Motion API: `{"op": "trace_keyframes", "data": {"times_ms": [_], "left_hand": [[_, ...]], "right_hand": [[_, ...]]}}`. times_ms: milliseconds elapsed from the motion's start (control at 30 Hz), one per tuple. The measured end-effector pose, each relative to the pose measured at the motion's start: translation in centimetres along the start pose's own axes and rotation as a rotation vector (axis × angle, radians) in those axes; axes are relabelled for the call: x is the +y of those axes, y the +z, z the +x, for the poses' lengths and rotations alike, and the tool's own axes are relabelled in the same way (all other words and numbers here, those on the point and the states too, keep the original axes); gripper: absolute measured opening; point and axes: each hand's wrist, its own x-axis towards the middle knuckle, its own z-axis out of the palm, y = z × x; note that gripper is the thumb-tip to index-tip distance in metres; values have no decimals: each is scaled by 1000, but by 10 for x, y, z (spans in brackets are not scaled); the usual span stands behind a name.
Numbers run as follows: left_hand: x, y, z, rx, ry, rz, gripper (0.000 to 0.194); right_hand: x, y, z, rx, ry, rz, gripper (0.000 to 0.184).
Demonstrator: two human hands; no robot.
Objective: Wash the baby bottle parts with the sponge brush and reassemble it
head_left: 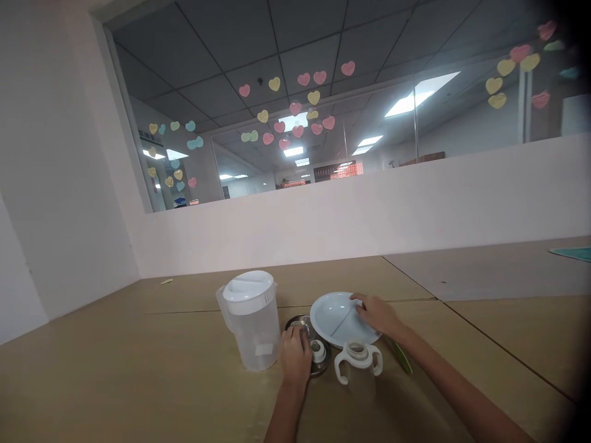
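Cardboard-brown tabletop (pixel 138 369) fills the lower view, matte and seamed into panels, so I judge things will sit on it without sliding much. Behind it runs a pale partition wall (pixel 415 203), and above that a glass window (pixel 286 123) stuck with paper hearts, with ceiling lights beyond (an office, by the look of it).

Largest of the things near my hands is the pitcher (pixel 253 323), translucent plastic with a white lid, standing upright to the left of the left hand. I see no liquid in it, so I judge it light and stiff; its handle on the far left side is the place to grip.

Next is the divided plate (pixel 335 317), white and shallow, tilted with one edge propped on the metal dish. My right hand (pixel 378 315) rests on its right rim, fingers spread loosely over the edge, not clenched. It looks like smooth hard plastic: light, rigid, a bit slippery, best pinched at the rim.

The metal dish (pixel 318 357) lies just before my left hand (pixel 295 360), partly under the plate. The hand is curled over its near-left edge; whether the fingers actually pinch it I cannot tell. Steel would be stiff and slick.

In front stands a two-handled cup (pixel 358 363), clear with white handles, light I judge, and easy to lift by either loop. A green utensil (pixel 401 358) lies just beside my right forearm.
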Motion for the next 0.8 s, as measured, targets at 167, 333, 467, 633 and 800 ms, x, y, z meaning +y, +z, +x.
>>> {"op": "trace_keyframes", "data": {"times_ms": [167,333,467,633,800], "left_hand": [[2,9,-1,-160,-90,224,30],[6,10,-2,-187,-116,291,37],[5,10,-2,-210,-123,272,40],[3,7,1,-175,-127,159,37],[2,-3,7,-83,-121,52,32]], "right_hand": [[-9,32,19,-205,-83,137,52],[-12,48,21,-258,-72,124,22],[-12,38,24,-207,-67,111,22],[-23,-5,23,-128,-128,131,33],[-38,-58,4,48,-193,235,36]]}}
